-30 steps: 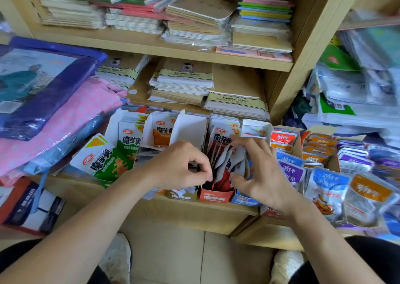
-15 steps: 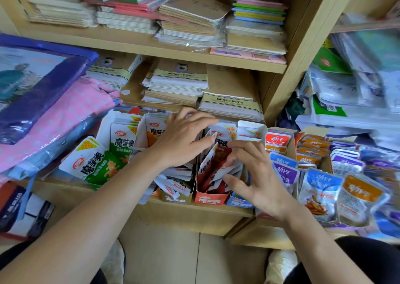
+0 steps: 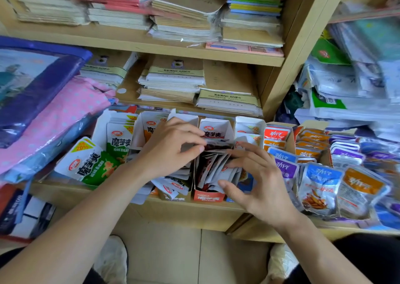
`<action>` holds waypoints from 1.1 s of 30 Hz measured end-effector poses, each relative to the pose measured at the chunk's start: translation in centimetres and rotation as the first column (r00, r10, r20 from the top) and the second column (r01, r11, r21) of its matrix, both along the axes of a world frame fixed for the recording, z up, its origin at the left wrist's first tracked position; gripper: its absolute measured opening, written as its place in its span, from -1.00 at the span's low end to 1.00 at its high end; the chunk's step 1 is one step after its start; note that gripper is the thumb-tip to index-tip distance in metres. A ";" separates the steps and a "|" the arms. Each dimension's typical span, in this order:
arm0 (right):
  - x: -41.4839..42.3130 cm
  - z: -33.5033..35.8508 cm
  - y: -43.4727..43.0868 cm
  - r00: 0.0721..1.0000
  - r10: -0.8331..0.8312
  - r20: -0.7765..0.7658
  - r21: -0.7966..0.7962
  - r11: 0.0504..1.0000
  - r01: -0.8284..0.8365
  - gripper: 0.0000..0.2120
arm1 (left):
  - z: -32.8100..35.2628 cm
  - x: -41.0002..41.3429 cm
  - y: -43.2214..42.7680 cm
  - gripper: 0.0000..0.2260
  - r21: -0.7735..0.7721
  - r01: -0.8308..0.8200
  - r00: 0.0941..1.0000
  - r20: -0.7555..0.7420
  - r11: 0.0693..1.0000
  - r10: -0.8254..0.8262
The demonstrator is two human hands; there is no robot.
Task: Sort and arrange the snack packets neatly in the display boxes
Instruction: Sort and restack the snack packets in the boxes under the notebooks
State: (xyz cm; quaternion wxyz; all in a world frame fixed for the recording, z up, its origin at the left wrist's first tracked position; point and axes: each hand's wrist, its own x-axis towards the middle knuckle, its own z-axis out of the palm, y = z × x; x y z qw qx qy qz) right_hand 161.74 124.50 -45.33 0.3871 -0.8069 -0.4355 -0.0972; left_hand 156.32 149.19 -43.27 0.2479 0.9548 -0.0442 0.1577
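A red display box (image 3: 208,197) stands at the shelf's front edge, stuffed with untidy red-and-white snack packets (image 3: 214,166). My left hand (image 3: 173,145) reaches over the neighbouring brown box (image 3: 173,197), its fingers curled onto the packet tops at the back of the red box; its thumb is hidden. On the right side of the same packets rests my right hand (image 3: 255,175), fingers spread and relaxed, thumb near the box front. Both hands touch the packets.
Green packets (image 3: 91,162) lean at the left beside a pink dotted bag (image 3: 65,114). Boxes of blue, purple and orange fish snacks (image 3: 320,186) crowd the right. Stacks of notebooks (image 3: 173,82) fill the shelf behind. A tiled floor lies below.
My left hand moved from lying flat on the box to the left across to the red box, fingers now curled on its packets. My right hand stayed at the packets' right side.
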 end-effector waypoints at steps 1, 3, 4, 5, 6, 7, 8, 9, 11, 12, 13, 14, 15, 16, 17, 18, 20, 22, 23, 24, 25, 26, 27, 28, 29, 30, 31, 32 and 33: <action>0.0 0.0 -0.1 1.000 -0.001 0.011 -0.002 1.000 0.001 -0.66 | 0.1 0.1 -0.1 -0.64 0.009 -0.017 1.000 -0.005 1.000 0.017; 0.0 -0.1 -0.2 0.999 0.006 0.038 0.000 1.000 -0.006 -0.66 | 0.3 0.3 -0.4 -0.48 0.023 -0.047 0.996 -0.074 0.999 0.048; 0.0 -0.1 -0.4 0.999 0.009 0.050 -0.004 1.000 -0.009 -0.66 | 0.4 0.5 -0.5 -0.39 0.032 -0.055 0.991 -0.117 0.998 0.058; -0.1 -0.2 -0.5 0.998 0.011 0.058 -0.012 1.000 -0.010 -0.66 | 0.5 0.7 -0.6 -0.31 0.047 -0.056 0.986 -0.152 0.997 0.062; -0.1 -0.3 -0.6 0.998 0.010 0.063 -0.021 1.000 -0.008 -0.66 | 0.5 0.8 -0.6 -0.25 0.070 -0.053 0.982 -0.175 0.996 0.065; -0.1 -0.4 -0.7 0.998 0.007 0.068 -0.027 1.000 -0.005 -0.65 | 0.6 0.9 -0.7 -0.22 0.089 -0.053 0.979 -0.191 0.995 0.070; 0.0 -0.5 -0.7 0.998 0.006 0.070 -0.031 1.000 -0.004 -0.65 | 0.6 1.0 -0.8 -0.22 0.097 -0.059 0.977 -0.198 0.994 0.078; 0.0 -0.5 -0.8 0.998 0.007 0.068 -0.033 0.999 -0.005 -0.64 | 0.6 1.2 -0.8 -0.25 0.092 -0.072 0.977 -0.195 0.993 0.089; 0.0 -0.6 -0.9 0.998 0.012 0.056 -0.034 0.999 -0.011 -0.64 | 0.4 1.5 -0.9 -0.41 0.076 -0.107 0.985 -0.130 0.991 0.117; 0.0 -0.6 -0.9 0.999 0.015 0.050 -0.035 0.999 -0.013 -0.64 | 0.3 1.7 -0.8 -0.51 0.062 -0.126 0.989 -0.072 0.990 0.130; -0.1 -0.6 -0.9 0.999 0.016 0.046 -0.036 0.999 -0.015 -0.63 | 0.3 1.9 -0.8 -0.63 0.033 -0.144 0.989 -0.018 0.989 0.145; -0.1 -0.6 -0.9 0.999 0.016 0.043 -0.037 0.999 -0.015 -0.63 | 0.4 2.0 -0.9 -0.74 -0.009 -0.165 0.986 0.021 0.986 0.165; -0.1 -0.6 -0.9 0.999 0.016 0.042 -0.039 0.999 -0.014 -0.63 | 0.5 2.1 -1.0 -0.83 -0.047 -0.187 0.981 0.047 0.981 0.189; -0.1 -0.6 -0.9 0.999 0.016 0.041 -0.040 0.999 -0.014 -0.64 | 0.6 2.2 -1.2 -0.88 -0.068 -0.209 0.975 0.062 0.975 0.214; -0.2 -0.7 -0.9 0.999 0.016 0.042 -0.040 0.999 -0.014 -0.64 | 0.7 2.4 -1.5 -0.87 -0.074 -0.226 0.970 0.072 0.971 0.231; -0.2 -0.7 -0.9 0.999 0.015 0.047 -0.038 0.999 -0.014 -0.64 | 0.7 2.5 -1.7 -0.83 -0.079 -0.230 0.968 0.081 0.970 0.236; -0.1 -0.6 -0.8 0.998 0.016 0.063 -0.030 0.999 -0.014 -0.64 | 0.6 2.9 -1.7 -0.74 -0.122 -0.199 0.974 0.080 0.972 0.210; -0.1 -0.6 -0.7 0.997 0.013 0.076 -0.028 1.000 -0.011 -0.64 | 0.8 2.8 -1.5 -0.69 -0.210 -0.104 0.993 0.039 0.972 0.115; -0.1 -0.6 -0.7 0.997 0.008 0.080 -0.034 0.999 -0.005 -0.64 | 1.0 2.6 -1.4 -0.70 -0.245 -0.043 0.999 0.013 0.969 0.048; -0.1 -0.5 -0.7 0.997 0.001 0.080 -0.043 0.999 0.003 -0.64 | 1.1 2.4 -1.4 -0.73 -0.250 0.007 1.000 -0.011 0.968 -0.010; -0.1 -0.5 -0.7 0.997 -0.004 0.079 -0.054 0.998 0.008 -0.65 | 1.2 2.2 -1.2 -0.78 -0.219 0.042 0.998 -0.029 0.975 -0.049; -0.1 -0.5 -0.7 0.997 -0.006 0.076 -0.064 0.998 0.011 -0.65 | 1.3 2.1 -1.1 -0.83 -0.169 0.065 0.997 -0.038 0.984 -0.072; -0.1 -0.5 -0.7 0.997 -0.005 0.071 -0.071 0.997 0.010 -0.65 | 1.3 2.0 -1.0 -0.84 -0.124 0.077 0.996 -0.042 0.989 -0.083; -0.1 -0.4 -0.7 0.998 -0.004 0.065 -0.078 0.997 0.009 -0.66 | 1.4 2.0 -0.9 -0.85 -0.092 0.079 0.996 -0.041 0.993 -0.083; -0.2 -0.4 -0.7 0.998 -0.005 0.061 -0.083 0.996 0.010 -0.66 | 1.7 2.0 -0.9 -0.86 -0.064 0.072 0.997 -0.037 0.995 -0.075; -0.2 -0.3 -0.7 0.998 -0.009 0.060 -0.088 0.996 0.015 -0.67 | 1.9 2.0 -0.9 -0.86 -0.027 0.061 0.998 -0.030 0.998 -0.062; -0.2 -0.3 -0.6 0.998 -0.014 0.058 -0.092 0.996 0.019 -0.67 | 2.2 2.0 -0.8 -0.86 0.023 0.046 0.999 -0.028 0.999 -0.046; -0.2 -0.3 -0.6 0.998 -0.016 0.055 -0.095 0.995 0.022 -0.67 | 2.2 2.0 -0.6 -0.84 0.082 0.033 0.999 -0.033 0.996 -0.031; -0.2 -0.3 -0.6 0.999 -0.017 0.050 -0.098 0.995 0.021 -0.67 | 2.2 2.0 -0.4 -0.80 0.141 0.026 0.999 -0.051 0.990 -0.019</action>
